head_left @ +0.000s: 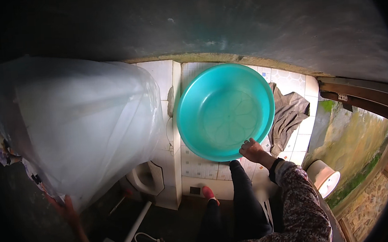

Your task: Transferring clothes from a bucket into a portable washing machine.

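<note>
A large turquoise plastic basin (200, 141) stands tilted slightly toward me above the tiled floor, with nothing in it. My right hand (252, 151) grips its near rim, fingers curled over the edge. On the left bulges a big translucent plastic bag (90, 123), its lower left edge lined by patterned, colourful material (7, 150). At that edge is my left hand (67, 210), dim in shadow, with its fingers closed on the bag. Part of what those fingers touch is hidden.
A crumpled brown cloth (288, 112) lies on the tiles right of the basin. A squat toilet (146, 178) sits on a raised tiled step beneath the bag. A white pipe (137, 224) runs near my legs. Beyond the doorway at right stands a pale bucket (323, 177).
</note>
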A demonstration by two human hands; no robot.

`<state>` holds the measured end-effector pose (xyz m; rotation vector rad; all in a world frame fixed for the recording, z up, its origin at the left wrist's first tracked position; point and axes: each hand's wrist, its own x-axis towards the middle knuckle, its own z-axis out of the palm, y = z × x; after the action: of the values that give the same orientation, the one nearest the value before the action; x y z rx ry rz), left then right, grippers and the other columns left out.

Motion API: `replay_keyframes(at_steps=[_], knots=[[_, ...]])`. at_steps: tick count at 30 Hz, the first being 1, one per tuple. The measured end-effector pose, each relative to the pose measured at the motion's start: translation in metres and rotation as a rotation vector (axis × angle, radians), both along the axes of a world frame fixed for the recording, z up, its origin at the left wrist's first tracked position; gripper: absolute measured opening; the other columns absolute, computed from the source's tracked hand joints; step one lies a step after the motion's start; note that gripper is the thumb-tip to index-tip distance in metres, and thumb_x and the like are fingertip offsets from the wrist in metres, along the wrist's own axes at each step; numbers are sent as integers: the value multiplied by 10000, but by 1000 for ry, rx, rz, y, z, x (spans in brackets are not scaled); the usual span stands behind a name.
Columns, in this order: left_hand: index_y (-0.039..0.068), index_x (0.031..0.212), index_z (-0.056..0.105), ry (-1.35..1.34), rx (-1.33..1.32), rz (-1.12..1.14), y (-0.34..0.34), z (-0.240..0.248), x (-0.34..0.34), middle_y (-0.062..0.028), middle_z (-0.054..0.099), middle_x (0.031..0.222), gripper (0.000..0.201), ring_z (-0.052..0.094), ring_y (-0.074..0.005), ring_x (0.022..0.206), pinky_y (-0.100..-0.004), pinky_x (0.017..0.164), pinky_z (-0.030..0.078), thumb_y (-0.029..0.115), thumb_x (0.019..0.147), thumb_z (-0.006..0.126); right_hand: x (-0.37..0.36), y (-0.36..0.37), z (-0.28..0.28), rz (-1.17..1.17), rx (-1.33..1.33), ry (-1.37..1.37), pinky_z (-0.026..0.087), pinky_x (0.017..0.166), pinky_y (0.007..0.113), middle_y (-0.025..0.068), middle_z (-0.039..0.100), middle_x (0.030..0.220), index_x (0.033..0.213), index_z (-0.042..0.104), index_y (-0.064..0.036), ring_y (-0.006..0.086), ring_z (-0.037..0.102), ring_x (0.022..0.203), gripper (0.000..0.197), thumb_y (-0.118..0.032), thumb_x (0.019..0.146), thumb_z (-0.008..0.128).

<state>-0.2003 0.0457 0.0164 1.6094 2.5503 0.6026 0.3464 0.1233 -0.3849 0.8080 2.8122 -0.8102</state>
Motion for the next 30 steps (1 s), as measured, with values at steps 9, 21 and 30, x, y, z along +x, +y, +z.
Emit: replay_keyframes(at_steps=[9,21,30], knots=[[-56,1275,175,439,-350,52,-20,27,-12,-220,175,1324,602,196,-288,1230,-353,1003,154,219,810,441,19,-58,-71,40,-129,-301,374,693,384,59,547,751,778,572,-126,222,532,798,108,-166,704,504],[-66,1220,287,235,-135,344,-54,37,-45,-208,338,1230,457,354,-287,1112,-341,943,252,165,834,365,-1,-65,-148,-17,-109,-498,338,742,387,12,530,879,839,567,-179,188,485,907,132,-214,763,465],[-70,1180,348,280,-226,278,-50,44,-37,-191,425,1144,405,405,-256,1056,-335,900,296,127,826,360,-26,-37,-175,-160,-100,-643,336,737,377,9,538,850,781,590,-167,179,486,894,129,-198,749,469]])
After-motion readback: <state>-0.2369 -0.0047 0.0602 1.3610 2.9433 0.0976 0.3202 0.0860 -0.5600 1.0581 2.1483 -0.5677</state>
